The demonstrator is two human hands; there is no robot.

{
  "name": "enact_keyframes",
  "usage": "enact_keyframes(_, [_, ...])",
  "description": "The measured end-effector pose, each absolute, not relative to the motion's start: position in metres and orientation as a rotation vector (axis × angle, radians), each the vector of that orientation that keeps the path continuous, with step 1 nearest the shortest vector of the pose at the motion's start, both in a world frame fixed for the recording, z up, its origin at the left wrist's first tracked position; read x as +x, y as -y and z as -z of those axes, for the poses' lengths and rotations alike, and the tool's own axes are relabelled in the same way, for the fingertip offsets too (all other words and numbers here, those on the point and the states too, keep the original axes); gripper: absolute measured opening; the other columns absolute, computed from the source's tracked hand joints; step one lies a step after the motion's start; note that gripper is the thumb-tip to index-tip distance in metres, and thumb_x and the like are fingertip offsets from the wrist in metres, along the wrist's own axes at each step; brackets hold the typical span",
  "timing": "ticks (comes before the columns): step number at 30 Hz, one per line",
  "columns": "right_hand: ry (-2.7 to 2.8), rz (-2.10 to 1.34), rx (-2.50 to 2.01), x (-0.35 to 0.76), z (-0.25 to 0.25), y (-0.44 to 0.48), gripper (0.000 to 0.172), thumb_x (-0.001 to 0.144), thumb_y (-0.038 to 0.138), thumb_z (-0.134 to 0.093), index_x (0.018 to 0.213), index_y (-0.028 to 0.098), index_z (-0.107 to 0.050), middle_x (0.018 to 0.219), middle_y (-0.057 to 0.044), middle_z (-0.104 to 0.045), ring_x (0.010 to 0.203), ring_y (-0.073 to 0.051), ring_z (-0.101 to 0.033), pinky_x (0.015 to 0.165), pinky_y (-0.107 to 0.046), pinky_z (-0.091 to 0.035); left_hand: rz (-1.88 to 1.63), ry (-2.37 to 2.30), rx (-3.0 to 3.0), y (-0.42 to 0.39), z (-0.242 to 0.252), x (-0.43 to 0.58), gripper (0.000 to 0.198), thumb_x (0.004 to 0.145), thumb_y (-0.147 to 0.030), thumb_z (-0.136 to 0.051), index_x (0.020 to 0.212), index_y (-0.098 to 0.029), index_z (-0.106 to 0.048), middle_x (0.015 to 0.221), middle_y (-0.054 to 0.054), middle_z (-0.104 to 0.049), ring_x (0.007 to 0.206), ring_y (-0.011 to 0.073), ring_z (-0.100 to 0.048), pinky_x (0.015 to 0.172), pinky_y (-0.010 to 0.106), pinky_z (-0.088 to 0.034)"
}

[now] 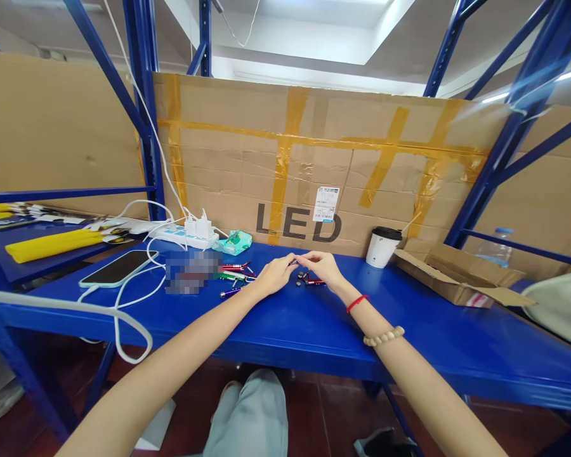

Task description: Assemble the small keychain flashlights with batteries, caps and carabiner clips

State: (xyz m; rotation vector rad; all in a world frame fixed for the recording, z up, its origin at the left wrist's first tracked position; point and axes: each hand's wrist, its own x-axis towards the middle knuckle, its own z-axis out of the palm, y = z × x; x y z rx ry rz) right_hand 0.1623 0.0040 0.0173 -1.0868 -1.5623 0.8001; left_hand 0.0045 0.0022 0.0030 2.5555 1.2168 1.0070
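Note:
My left hand (276, 275) and my right hand (322, 266) meet above the middle of the blue table (285, 324). Their fingertips are pinched together around something small and dark that I cannot make out. Just below my right hand, several small dark pieces (299, 284) and a red metallic item (315, 282) lie on the table. To the left of my left hand are several slim metallic items, with red ones (233, 268), a green one (231, 276) and a purple one (230, 293).
A phone (120, 268) with white cables and a power strip (185, 235) are at the left. Behind my hands is a green packet (235, 242). A lidded cup (383, 246) and an open cardboard box (450, 279) stand at the right, before a cardboard wall (238, 178).

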Motion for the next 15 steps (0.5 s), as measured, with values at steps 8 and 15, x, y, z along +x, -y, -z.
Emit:
enact_keyframes(8, [1.543,-1.011,-1.235,0.1632,-0.0209,-0.0004,0.044,0.053,0.054,-0.071,0.065,0.013,-0.061,0.057,0.003,-0.052,0.046,-0.003,-0.041,0.045,-0.018,-0.035,-1.049,-1.237,2.577,-0.0018,-0.0019,0.0062,0.023,0.090,-0.026,-0.032,0.100,-0.021,-0.052,0.100,0.005,-0.064,0.092,0.0187,-0.061,0.075,0.026,-0.046])
enact_keyframes(15, [1.531,-1.061,-1.302,0.1639,-0.0178,-0.0036,0.045,0.054,0.055,-0.071,0.057,0.013,-0.055,0.051,0.003,-0.047,0.042,-0.002,-0.036,0.042,-0.018,-0.032,-0.971,-1.265,2.626,0.0042,-0.0044,0.0059,0.022,0.089,-0.025,-0.036,0.106,-0.023,-0.050,0.104,0.003,-0.063,0.096,0.0194,-0.059,0.079,0.028,-0.046])
